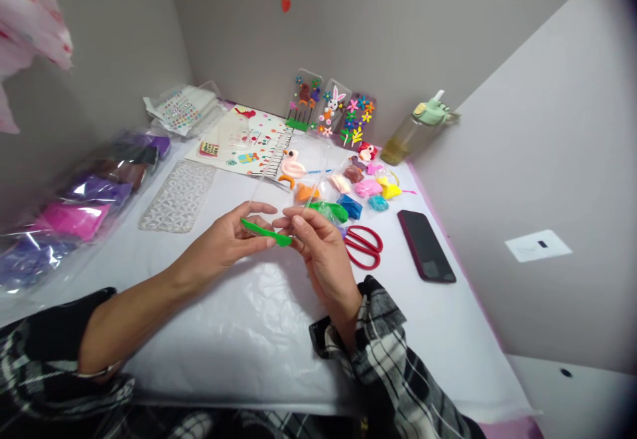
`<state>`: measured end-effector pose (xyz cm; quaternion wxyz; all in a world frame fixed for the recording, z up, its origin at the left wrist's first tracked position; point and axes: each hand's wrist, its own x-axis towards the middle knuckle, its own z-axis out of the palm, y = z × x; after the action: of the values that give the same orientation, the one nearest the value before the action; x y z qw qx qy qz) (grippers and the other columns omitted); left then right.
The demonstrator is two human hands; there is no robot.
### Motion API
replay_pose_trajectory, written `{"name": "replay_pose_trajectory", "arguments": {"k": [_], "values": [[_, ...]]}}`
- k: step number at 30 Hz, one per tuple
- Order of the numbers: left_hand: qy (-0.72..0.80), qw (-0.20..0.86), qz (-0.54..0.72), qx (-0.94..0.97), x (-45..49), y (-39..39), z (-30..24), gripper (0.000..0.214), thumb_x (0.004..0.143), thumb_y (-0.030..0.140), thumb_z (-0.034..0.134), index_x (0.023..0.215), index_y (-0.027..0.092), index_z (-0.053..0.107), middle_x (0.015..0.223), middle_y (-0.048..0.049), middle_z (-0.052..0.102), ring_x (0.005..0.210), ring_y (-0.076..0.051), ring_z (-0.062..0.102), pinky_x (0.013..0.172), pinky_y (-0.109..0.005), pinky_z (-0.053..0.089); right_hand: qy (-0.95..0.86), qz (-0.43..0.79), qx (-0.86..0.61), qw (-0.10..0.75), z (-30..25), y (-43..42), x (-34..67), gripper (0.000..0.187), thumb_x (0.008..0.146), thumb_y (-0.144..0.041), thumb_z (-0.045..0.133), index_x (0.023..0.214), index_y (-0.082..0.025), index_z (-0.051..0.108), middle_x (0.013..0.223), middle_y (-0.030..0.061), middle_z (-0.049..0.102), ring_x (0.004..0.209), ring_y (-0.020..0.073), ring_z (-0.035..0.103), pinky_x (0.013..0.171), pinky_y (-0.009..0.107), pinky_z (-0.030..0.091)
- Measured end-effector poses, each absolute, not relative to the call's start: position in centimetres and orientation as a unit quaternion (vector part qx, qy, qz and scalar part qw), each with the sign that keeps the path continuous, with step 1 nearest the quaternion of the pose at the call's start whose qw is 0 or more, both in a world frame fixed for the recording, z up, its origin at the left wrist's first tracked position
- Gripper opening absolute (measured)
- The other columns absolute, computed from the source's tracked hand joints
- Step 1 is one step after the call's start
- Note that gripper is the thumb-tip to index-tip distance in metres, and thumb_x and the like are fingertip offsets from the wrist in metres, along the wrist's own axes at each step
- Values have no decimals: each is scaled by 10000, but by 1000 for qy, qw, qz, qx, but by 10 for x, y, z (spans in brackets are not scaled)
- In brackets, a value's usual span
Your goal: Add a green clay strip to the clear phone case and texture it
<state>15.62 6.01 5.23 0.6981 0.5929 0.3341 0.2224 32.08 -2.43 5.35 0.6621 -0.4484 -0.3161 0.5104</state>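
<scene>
– While the green strip point(269, 232) is held above the desk point(448, 339) by the left hand point(233, 235), clamped thumb-in-front, what could go wrong?

– Denting, if pressed too hard; softness is assumed.

– Right hand point(322, 240)?

– Fingertips bunched by the strip's right end; whether anything is pinched can't be told.

– Other risks?

– Red scissors point(365, 247) just beside that hand: could be knocked by a careless swing. Strip could be smeared if lowered crooked.

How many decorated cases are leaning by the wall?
3: the left case with brown and purple figures, the middle case with a white bunny, and the right case covered in flowers. I see no others there.
</scene>
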Motion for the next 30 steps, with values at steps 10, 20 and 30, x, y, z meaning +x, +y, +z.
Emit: {"name": "replay_pose_trajectory", "arguments": {"k": [10,20,30], "values": [[331,716,234,569,158,57,52,590,790,389,868,1304,271,605,1034,-3,730,963,-242,710,847,-352,485,-314,506,-454,663,54,-24,319,185,846,-416,832,952,-266,813,922,3,816,899,171,747,887,312,584],[326,715,273,555,155,58,50,520,820,378,863,1283,284,645,927,44,703,890,-173,646,826,-292,447,-312,507,-460,659,52,-25,321,177,872,-413,816,976,-271,802,956,6,821,911,167,745,865,301,573],[319,718,272,555,154,59,56,540,821,390,882,1286,266,638,936,30,731,905,-183,662,835,-298,462,-311,502,-466,659,53,-25,321,186,883,-423,803,987,-270,796,957,6,814,919,165,741,842,288,563]]}}
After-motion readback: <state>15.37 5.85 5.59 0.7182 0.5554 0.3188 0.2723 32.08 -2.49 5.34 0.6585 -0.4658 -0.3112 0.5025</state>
